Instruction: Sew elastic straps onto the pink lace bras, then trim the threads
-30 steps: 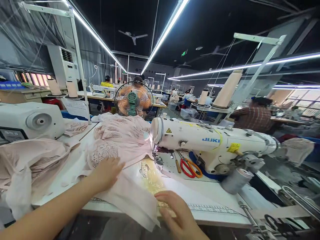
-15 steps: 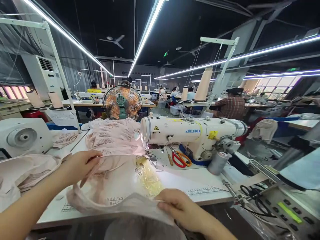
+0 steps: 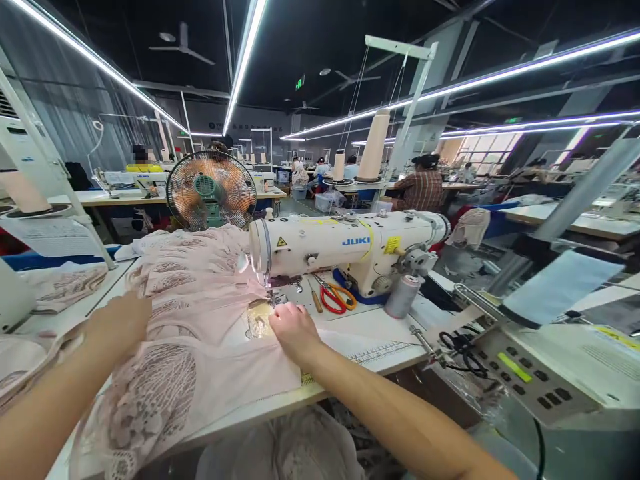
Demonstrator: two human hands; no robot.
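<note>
A pale pink lace garment (image 3: 215, 373) lies spread along the front of the sewing table, a lace panel at its left end. My right hand (image 3: 295, 330) is closed on its far right edge, just in front of the needle area of the white sewing machine (image 3: 320, 247). Over the garment's left part is my left hand (image 3: 120, 323); its fingers are smeared and I cannot tell how they are set. A gathered heap of pink lace pieces (image 3: 200, 263) rests behind, left of the needle. Clear yellowish film (image 3: 259, 320) shows beside my right hand.
Red-handled scissors (image 3: 333, 300), an orange-handled tool (image 3: 350, 298) and a wooden-handled awl (image 3: 317, 300) lie under the machine arm. A grey thread cone (image 3: 401, 297) stands to their right. Beyond the table is a fan (image 3: 210, 190). A grey control box (image 3: 535, 380) juts out at right.
My right hand has moved forward and left, from the table's front edge to near the needle, drawing the garment flat. My left hand has shifted left. The view has turned right.
</note>
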